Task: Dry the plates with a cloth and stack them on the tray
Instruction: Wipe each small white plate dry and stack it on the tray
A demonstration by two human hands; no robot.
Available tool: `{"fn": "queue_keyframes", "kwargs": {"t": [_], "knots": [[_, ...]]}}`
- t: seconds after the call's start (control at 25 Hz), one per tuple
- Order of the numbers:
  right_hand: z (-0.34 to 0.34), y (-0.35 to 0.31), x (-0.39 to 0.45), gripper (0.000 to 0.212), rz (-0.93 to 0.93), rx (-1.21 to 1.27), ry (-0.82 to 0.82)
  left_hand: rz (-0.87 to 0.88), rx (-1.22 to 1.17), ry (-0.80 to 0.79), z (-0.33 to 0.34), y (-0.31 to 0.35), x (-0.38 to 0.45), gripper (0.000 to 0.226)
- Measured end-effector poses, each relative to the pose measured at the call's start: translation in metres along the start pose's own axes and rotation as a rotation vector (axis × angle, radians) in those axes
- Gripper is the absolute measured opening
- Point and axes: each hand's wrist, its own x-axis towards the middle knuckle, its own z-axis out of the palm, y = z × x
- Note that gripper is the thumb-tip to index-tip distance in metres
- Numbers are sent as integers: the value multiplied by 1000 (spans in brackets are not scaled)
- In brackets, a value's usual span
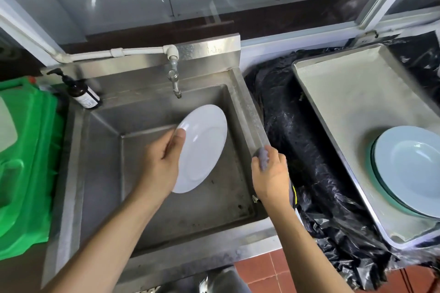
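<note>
Over the steel sink, the left hand grips a white plate by its nine-o'clock edge, thumb on the face and fingers hidden behind it. The plate is tilted up on its side above the basin, clear of the bottom, just below the tap. The basin itself holds nothing else; dark specks mark its floor toward five o'clock.

At three o'clock from the plate, the right hand is closed around a bunched grey cloth, resting at the sink's right rim.

Farther toward three o'clock, a metal tray lies on crumpled black plastic sheeting. Its five-o'clock corner holds a stack of pale blue plates, deep-welled, with greenish rims showing beneath the top one; how many are stacked cannot be told. The rest of the tray is bare.

At ten o'clock on the sink ledge stands a dark pump bottle with a pale label; its writing is too small to read. A green plastic crate sits at nine o'clock, its contents mostly out of view. Faint stamped marks on the steel backsplash near the tap are illegible.
</note>
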Motion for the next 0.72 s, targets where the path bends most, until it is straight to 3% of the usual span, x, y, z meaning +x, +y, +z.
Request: {"fn": "queue_keyframes", "kwargs": {"t": [0.08,0.16,0.28,0.44,0.6,0.72], "knots": [[-13,-44,-1,23,119,416,-117,105,232,-103,0,2,-2,27],[-29,-83,-2,41,172,617,-255,192,438,-205,0,3,-7,36],[-43,-109,2,64,248,537,-352,382,595,-282,4,8,-18,36],[-46,-101,-2,29,319,455,-395,621,726,-302,9,3,-31,21],[-35,-93,-7,27,259,454,-347,541,715,-419,0,-5,-37,30],[-24,-90,-13,26,254,497,-310,472,675,-410,-13,-9,-32,34]]}}
